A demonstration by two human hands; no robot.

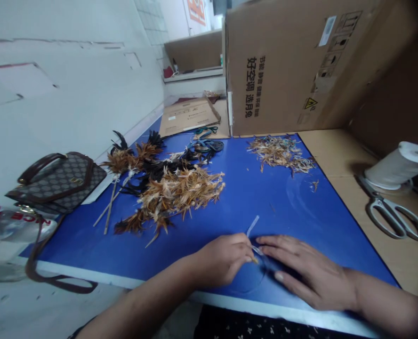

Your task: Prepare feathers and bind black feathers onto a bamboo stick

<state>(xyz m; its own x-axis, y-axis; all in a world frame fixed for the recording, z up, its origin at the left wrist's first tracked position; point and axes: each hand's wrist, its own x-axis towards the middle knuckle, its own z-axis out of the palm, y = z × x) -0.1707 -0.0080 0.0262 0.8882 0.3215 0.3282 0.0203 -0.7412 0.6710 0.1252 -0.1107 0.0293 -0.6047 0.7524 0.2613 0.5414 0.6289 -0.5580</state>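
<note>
Near the front edge of the blue table top [265, 197], my left hand [225, 259] is closed in a pinch on a narrow translucent strip [253, 226], whose free end sticks up beyond the knuckles. A small yellowish-brown tip [254, 260] shows at the same fingertips; its kind is hard to tell. My right hand [308, 270] lies low over the table just right of the strip, fingers stretched out and a little blurred. Its fingertips are close to the strip; whether they touch is unclear. Ahead of my left hand lies a pile of tan feathers [184, 188].
Black and brown feather bunches [134, 160] lie at left, near a handbag [64, 181] and a plastic bottle [18, 223]. Feather scraps [281, 153] sit before a big cardboard box [286, 70]. Scissors [394, 214] and a white spool [397, 167] are at right.
</note>
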